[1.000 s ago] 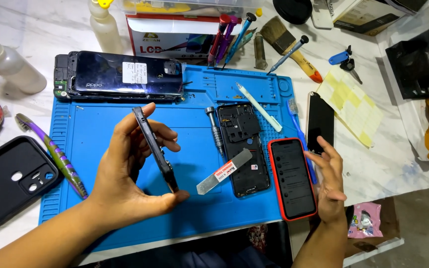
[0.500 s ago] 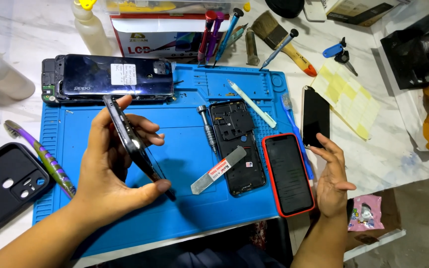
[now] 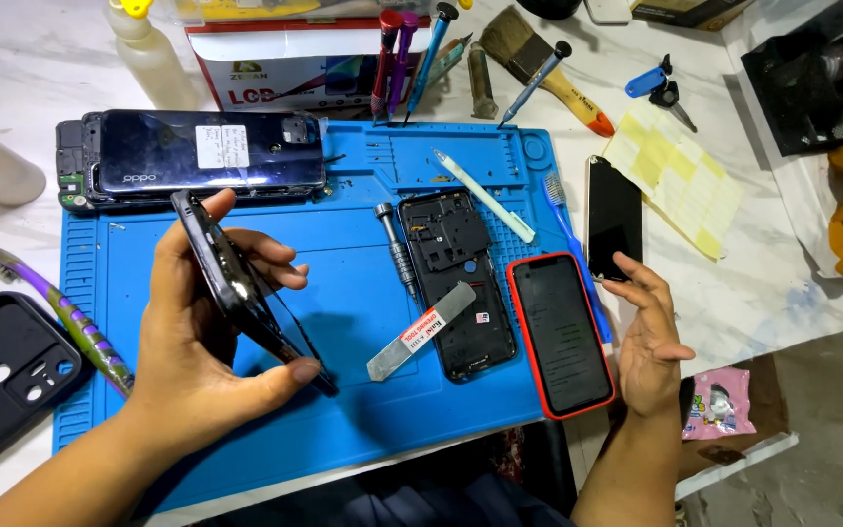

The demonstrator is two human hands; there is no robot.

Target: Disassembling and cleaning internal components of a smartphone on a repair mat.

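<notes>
While my left hand point(image 3: 197, 342) clamps a dark phone point(image 3: 246, 293) edge-up over the blue mat point(image 3: 343, 293), my right hand point(image 3: 648, 337) rests open beside one red-cased phone point(image 3: 560, 334). One metal pry blade point(image 3: 421, 332), one screwdriver point(image 3: 397, 249) and one black frame point(image 3: 461, 283) lie between.

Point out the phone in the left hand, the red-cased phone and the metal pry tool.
Held phone point(image 3: 236, 288), head view, on its dark edge.
Red-cased phone point(image 3: 560, 332), head view, mid screen.
Pry tool point(image 3: 421, 332), head view, mid blade.
</notes>
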